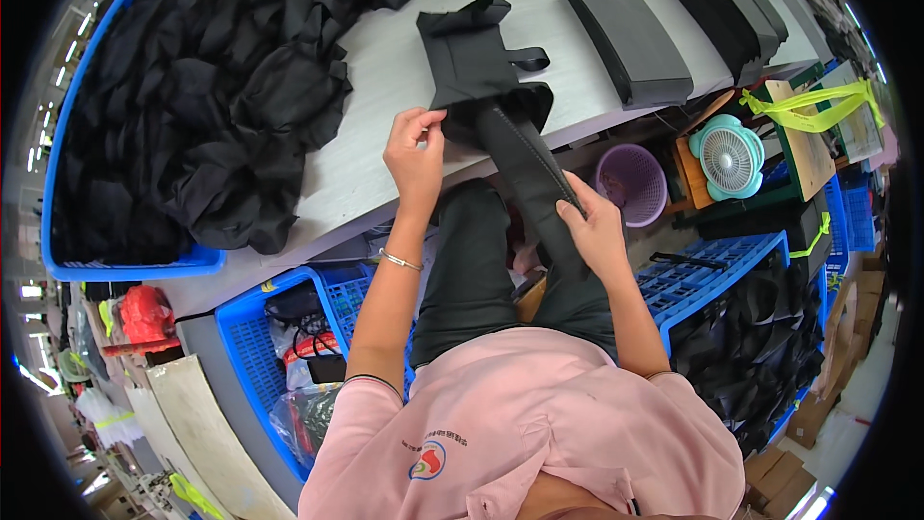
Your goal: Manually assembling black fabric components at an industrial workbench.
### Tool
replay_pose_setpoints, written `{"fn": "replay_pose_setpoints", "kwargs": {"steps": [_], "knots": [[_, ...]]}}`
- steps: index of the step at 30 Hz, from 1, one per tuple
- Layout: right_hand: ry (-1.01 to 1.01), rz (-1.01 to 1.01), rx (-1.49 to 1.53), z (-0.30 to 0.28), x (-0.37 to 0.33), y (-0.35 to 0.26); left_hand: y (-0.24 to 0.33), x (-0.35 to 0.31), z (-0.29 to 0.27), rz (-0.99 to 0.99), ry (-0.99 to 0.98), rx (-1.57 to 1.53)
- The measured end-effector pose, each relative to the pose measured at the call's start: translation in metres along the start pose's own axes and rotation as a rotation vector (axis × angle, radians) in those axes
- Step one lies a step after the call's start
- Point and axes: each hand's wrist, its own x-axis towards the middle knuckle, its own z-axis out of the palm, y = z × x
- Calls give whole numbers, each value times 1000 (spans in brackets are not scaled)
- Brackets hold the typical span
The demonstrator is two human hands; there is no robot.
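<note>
A black fabric pouch (467, 63) with a small side loop lies at the table's near edge, its mouth facing me. My left hand (417, 156) is closed, thumb and fingers pinching the left side of that mouth. A long, flat black panel (525, 159) with a dotted line along one edge reaches from the pouch mouth down over my lap. My right hand (595, 236) grips the panel's right edge, thumb on top. The panel's upper end is hidden at the mouth; I cannot tell how deep it goes.
Loose black fabric pieces (192, 125) heap up at the left. Stacks of flat black pieces (626, 43) stand on the table (366, 135) at right. Below are a purple basket (630, 183), a turquoise fan (729, 156) and blue crates (245, 327) on both sides.
</note>
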Motion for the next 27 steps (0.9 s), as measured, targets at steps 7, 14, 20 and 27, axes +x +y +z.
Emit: {"fn": "replay_pose_setpoints", "kwargs": {"steps": [7, 14, 20, 27], "knots": [[126, -315, -813, 42, -22, -28, -1, -16, -3, 68, -23, 164], [71, -477, -1181, 67, -12, -39, 45, -22, -7, 129, -280, 117], [175, -686, -688, 74, 34, -2, 91, -55, -24, 410, -589, 92], [95, -175, 181, 56, 30, 24, 100, -92, -58, 145, -260, -80]]}}
